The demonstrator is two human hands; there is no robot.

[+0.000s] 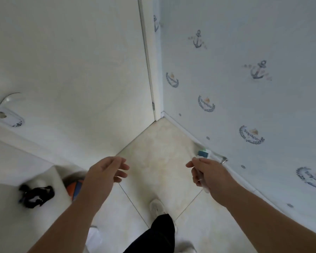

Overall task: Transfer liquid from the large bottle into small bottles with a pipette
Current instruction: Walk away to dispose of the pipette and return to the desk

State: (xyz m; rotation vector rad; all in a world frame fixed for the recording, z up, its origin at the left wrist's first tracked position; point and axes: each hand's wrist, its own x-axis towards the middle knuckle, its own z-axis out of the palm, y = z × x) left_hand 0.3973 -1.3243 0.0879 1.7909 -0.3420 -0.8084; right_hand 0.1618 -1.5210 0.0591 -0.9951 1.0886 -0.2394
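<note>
My right hand is curled round a thin clear pipette, whose end sticks out below the palm. Just beyond its knuckles is a small blurred object with a blue-green part, by the skirting board; I cannot tell whether the hand holds it or it lies on the floor. My left hand hangs in the air over the floor with relaxed, spread fingers and holds nothing. No large bottle or small bottles are plainly in view.
I stand in a room corner on pale floor tiles. A white door is ahead, anchor-patterned wallpaper on the right. At left, a white surface carries a black item; an orange-and-blue ball lies beside it. My shoe is below.
</note>
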